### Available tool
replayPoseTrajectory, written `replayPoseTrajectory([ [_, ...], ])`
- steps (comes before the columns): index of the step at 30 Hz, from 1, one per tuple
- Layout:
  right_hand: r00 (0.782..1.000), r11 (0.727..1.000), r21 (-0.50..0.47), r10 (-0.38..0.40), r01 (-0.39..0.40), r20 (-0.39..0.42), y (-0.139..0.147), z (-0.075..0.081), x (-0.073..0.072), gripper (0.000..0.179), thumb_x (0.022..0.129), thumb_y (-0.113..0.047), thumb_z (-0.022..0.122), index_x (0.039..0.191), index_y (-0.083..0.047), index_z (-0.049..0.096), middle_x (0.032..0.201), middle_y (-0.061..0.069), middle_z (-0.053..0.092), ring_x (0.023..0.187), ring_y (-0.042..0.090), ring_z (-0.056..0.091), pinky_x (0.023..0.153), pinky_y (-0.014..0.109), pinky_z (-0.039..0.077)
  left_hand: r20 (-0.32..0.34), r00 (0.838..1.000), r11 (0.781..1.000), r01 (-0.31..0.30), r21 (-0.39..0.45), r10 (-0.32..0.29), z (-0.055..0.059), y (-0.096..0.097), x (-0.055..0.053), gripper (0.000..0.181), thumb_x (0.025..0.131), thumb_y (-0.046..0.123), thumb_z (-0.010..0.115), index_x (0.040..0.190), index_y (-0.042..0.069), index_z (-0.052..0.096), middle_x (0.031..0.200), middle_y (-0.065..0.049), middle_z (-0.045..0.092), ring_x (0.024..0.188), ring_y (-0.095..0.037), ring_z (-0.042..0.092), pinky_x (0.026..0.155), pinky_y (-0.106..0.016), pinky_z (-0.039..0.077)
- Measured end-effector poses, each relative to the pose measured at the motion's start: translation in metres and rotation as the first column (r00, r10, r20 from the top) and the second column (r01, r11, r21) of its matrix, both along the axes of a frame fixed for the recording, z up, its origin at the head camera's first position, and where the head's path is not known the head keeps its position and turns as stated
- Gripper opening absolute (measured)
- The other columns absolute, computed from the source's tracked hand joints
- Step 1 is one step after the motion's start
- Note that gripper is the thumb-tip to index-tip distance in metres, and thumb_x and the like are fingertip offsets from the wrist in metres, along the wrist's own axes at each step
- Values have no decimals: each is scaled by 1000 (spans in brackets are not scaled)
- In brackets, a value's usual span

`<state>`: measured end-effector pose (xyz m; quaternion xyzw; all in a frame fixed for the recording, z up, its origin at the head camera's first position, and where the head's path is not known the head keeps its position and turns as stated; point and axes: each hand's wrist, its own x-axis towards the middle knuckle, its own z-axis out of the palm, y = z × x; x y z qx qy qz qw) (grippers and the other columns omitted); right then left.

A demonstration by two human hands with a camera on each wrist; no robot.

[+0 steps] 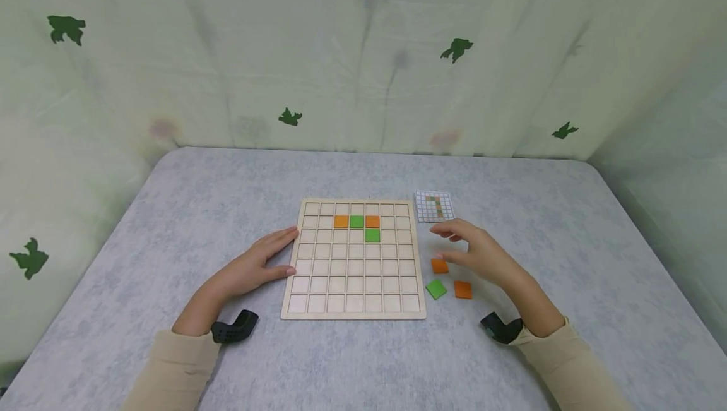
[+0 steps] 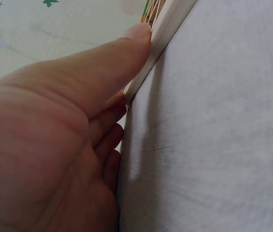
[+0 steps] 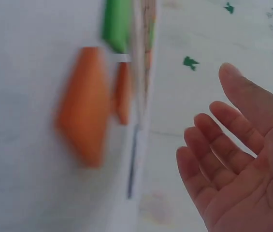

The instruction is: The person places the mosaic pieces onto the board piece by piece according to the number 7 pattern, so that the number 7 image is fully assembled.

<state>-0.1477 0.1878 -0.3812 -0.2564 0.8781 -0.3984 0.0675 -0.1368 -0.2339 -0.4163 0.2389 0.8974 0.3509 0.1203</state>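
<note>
We see a pale greenish cloth hanging beyond the far edge of the tabletop and along its left and right edges, printed with 5 whole dark green birds and blurred flowers. The tabletop is mottled grey-blue, and we note 2 rounded far corners under soft, diffuse light.

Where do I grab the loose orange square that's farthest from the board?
Pinch the loose orange square by its near and far edges, probably from above and the right. It lies flat on the table, so its edges should catch best. The loose green square sits to its left, but bare table lies to its right.
</note>
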Motion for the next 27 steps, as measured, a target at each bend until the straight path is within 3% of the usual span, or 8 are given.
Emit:
replayPoseTrajectory([
  [6,998,997,77,23,-27,57,9,-21,4,42,78,-14,71,116,-5,57,112,6,55,99,23,51,86,40,41,-8,1000,1000,1,8,-1,-1,0,0,74,85,36,60,143,6,23,146,-13,19,132,-34,12,100,-54,15],
  [11,999,985,168,17,-26,51,8,-28,6,30,79,-13,71,106,-10,61,106,1,54,100,19,49,88,39,41,-11,1000,1000,5,12,-5,-1,0,0,74,85,35,61,143,6,23,146,-13,19,132,-34,12,100,-54,15],
  [20,1000,987,159,-4,-1,29,0,-21,7,27,82,-18,68,107,-11,60,102,-2,56,92,16,50,80,35,44,-4,1000,1000,13,16,-12,0,1,-1,74,86,35,60,143,5,23,146,-14,19,132,-35,12,100,-55,15],
  [27,995,997,55,55,-51,-83,-28,-6,5,29,82,-16,67,110,-7,61,102,0,59,91,18,53,76,33,46,-8,1000,1000,11,9,-11,-1,0,-1,74,86,35,60,143,5,24,146,-13,20,132,-35,12,100,-54,15],
])
